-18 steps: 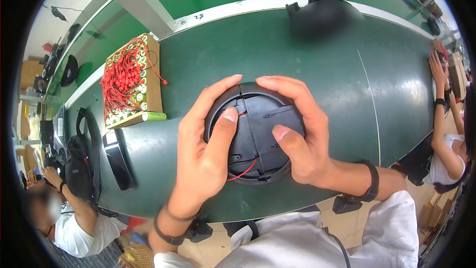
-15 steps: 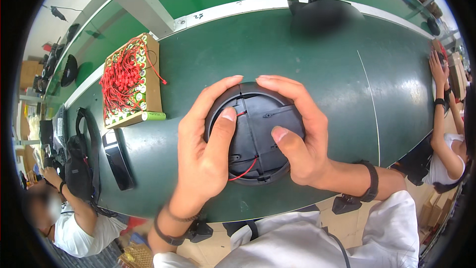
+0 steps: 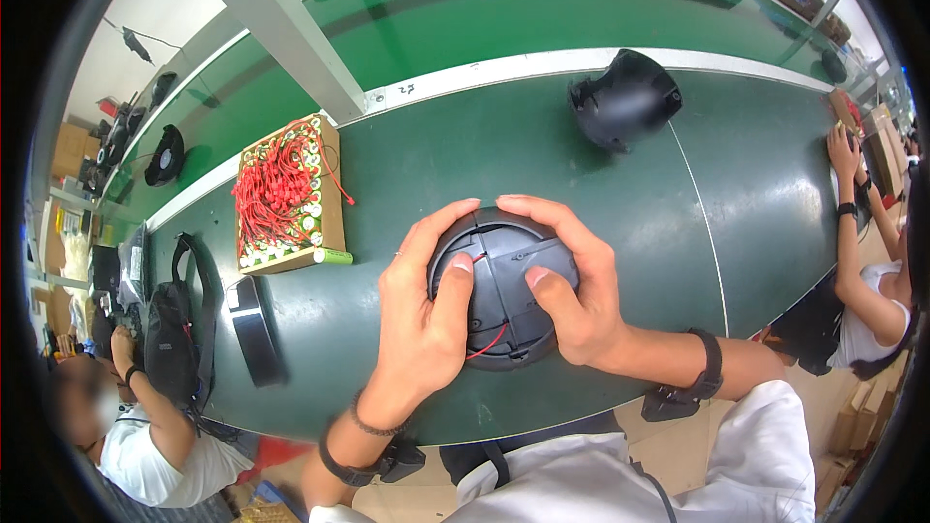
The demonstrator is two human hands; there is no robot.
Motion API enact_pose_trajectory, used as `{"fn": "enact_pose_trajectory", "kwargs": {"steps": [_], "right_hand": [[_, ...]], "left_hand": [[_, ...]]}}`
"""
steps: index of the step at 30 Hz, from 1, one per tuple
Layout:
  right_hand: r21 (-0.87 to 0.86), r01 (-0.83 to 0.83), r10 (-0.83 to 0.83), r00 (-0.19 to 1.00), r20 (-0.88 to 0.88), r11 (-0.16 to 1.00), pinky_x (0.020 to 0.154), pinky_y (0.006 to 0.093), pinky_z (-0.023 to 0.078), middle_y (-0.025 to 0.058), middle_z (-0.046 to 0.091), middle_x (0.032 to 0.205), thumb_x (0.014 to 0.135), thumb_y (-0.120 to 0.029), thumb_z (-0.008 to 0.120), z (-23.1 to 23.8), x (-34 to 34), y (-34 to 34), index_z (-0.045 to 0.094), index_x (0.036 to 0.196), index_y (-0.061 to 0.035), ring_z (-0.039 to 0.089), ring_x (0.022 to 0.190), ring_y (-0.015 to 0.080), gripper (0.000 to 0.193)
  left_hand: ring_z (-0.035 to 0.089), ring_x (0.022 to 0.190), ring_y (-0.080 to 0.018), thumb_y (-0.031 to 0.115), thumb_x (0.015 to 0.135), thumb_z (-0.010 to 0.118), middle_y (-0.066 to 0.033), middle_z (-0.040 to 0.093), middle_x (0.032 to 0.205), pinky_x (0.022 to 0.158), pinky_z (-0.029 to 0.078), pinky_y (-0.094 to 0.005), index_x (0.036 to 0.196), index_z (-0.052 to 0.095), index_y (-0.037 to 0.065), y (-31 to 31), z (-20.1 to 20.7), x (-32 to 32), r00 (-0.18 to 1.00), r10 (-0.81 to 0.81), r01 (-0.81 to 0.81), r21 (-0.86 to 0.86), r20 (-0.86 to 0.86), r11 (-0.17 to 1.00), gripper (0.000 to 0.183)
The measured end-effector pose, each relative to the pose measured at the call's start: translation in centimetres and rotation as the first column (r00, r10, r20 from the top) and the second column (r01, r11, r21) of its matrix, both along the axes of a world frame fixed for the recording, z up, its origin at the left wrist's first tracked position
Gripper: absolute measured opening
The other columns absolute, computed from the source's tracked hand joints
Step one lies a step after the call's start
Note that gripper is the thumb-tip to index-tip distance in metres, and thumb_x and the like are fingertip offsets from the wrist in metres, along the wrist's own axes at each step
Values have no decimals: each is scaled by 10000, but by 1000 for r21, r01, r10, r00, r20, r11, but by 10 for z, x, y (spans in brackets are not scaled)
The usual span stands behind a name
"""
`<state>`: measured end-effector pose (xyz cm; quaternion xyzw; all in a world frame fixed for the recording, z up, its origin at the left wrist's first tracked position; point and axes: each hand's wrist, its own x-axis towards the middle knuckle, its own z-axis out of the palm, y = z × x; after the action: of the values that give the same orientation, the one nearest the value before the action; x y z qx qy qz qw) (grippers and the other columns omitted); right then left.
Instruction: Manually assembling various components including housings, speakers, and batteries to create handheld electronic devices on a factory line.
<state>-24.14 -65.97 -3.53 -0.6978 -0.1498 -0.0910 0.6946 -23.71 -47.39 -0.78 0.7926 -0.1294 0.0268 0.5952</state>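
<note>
A round black plastic housing (image 3: 504,283) is held between both my hands, low over the green table. Its recessed, panelled side faces up. A thin red wire (image 3: 492,342) loops out near its lower edge, and a short red piece shows by my left thumb. My left hand (image 3: 421,324) wraps the left rim, thumb pressed on the inner panel. From the right, my right hand (image 3: 589,305) curves round the rim with its thumb resting on the panel. The fingertips of both hands almost meet at the far rim. The underside is hidden.
At the left stands a cardboard box (image 3: 332,179) of green cylindrical cells with tangled red wires (image 3: 281,179). Nearby lie a glossy black strip-shaped piece (image 3: 255,339) and a black bag (image 3: 174,329). A curved black shell (image 3: 625,102) sits at the far side. Other people work left and right.
My view has tilted upward, so the table and the things on it appear lower, and the far black shell shows more fully. Both hands keep their hold on the housing.
</note>
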Motion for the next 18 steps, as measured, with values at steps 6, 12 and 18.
{"fn": "enact_pose_trajectory", "kwargs": {"steps": [6,12,18], "right_hand": [[-23,-9,9,1000,-4,1000,1085,415,501,270,646,1350,827,-97,606,4,1,0,630,1354,67,666,1227,374,552],[-135,16,3,990,141,991,1080,440,501,289,620,1372,810,-162,639,0,3,-4,624,1374,55,649,1239,415,604],[-209,-41,77,983,167,977,1092,472,494,272,578,1439,877,-281,672,9,0,-5,634,1385,20,612,1281,439,591]], "left_hand": [[666,1165,-365,52,957,525,-256,675,1235,1059,487,-418,1377,614,-33,3,2,-3,1000,-4,4,0,-8,1000,438],[682,1118,-424,39,930,524,-287,677,1219,1032,502,-430,1350,621,-32,0,5,1,1000,-24,24,29,-8,999,436],[659,1194,-424,84,921,560,-289,659,1297,1067,492,-456,1355,618,-43,4,4,-7,988,13,-21,50,151,999,456]]}}
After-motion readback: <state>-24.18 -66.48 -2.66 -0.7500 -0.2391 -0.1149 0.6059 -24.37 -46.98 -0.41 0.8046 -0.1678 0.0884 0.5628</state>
